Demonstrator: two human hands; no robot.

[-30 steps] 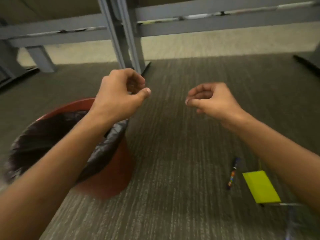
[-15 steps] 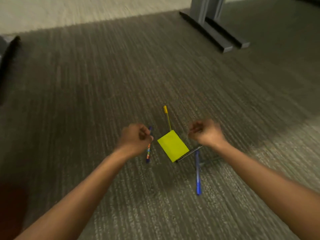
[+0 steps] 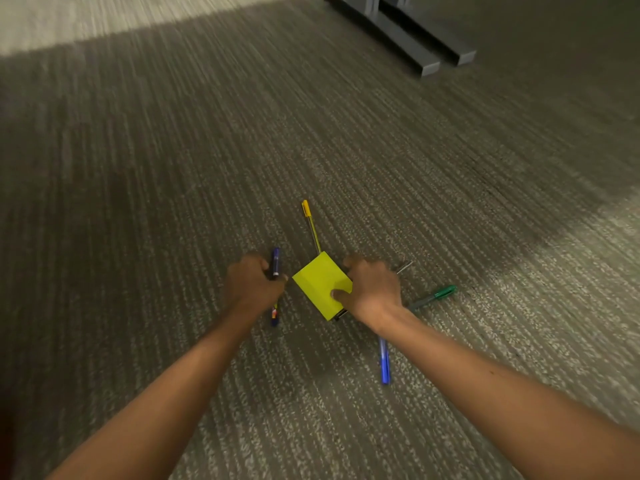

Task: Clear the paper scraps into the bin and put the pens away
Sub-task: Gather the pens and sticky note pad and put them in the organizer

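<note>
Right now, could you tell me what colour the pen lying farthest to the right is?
Green: the pen has a green cap, seen in the head view.

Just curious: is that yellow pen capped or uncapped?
Capped, it seems: the yellow pen lies flat on the carpet with a thicker clipped end pointing away.

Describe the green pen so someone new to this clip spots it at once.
Start at the yellow pad on the carpet, which the right hand grips. The green pen lies just right of that hand, its cap pointing up and right. It is the only green one; the others are yellow, blue or dark.
</note>
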